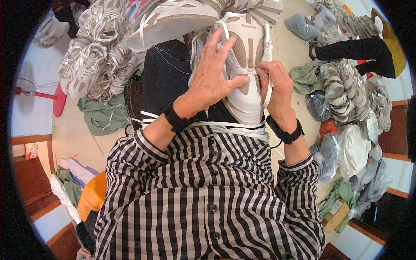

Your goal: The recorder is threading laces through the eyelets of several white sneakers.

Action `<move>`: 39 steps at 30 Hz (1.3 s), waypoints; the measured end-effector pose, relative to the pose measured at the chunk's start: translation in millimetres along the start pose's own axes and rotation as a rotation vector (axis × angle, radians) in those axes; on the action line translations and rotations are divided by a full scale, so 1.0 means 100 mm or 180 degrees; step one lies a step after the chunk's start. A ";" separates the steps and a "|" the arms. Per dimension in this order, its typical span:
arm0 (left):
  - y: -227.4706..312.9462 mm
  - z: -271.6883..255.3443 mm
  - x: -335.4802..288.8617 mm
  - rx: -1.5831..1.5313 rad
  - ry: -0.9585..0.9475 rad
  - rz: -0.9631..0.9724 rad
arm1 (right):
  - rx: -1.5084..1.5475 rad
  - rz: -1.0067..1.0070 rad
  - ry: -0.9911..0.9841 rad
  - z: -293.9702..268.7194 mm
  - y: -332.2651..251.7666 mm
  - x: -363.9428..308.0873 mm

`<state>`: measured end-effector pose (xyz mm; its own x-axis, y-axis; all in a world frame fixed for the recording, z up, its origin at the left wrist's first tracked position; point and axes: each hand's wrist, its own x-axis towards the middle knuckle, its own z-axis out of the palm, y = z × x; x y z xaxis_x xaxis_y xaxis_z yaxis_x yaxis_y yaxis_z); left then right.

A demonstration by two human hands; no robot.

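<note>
A white and beige shoe upper (247, 56) lies lengthwise on my lap, its toe pointing toward my waist. My left hand (208, 76) rests over its left side with the fingers spread and holding nothing, the thumb across the middle of the upper. At the right edge, my right hand (277, 84) pinches a white shoelace (269, 93), which loops down beside the upper; the fingertips partly hide the pinched spot. More white laces (236, 127) lie across my waist. Beyond my left hand is another white and beige upper (177, 21), seen from its side.
Piled uppers (93, 56) with dangling laces stand at the left, above a green cloth (104, 115). Rows of uppers (346, 86) and plastic bags (331, 151) line the right side. A person's dark-trousered leg (346, 50) reaches in at the upper right. A cardboard box (336, 215) sits lower right.
</note>
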<state>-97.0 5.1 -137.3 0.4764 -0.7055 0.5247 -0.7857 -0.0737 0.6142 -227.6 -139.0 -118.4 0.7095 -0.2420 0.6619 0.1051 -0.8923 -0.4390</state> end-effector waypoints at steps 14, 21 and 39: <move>0.01 0.00 -0.02 -0.0049 0.0147 -0.0030 | -0.0044 0.0331 0.0046 -0.02 -0.06 -0.05; 0.11 -0.01 0.04 0.0123 0.0759 0.0153 | 0.0152 0.0451 0.0215 0.02 0.01 -0.09; -0.07 -1.06 -0.35 0.0107 0.1242 -0.0335 | 0.1429 0.1317 0.0131 -0.04 0.05 -0.13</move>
<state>-66.2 104.9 -97.2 0.6640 -0.3728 0.6482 -0.7339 -0.1588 0.6604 -239.4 -142.1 -126.6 0.7275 -0.5568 0.4009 0.1164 -0.4757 -0.8719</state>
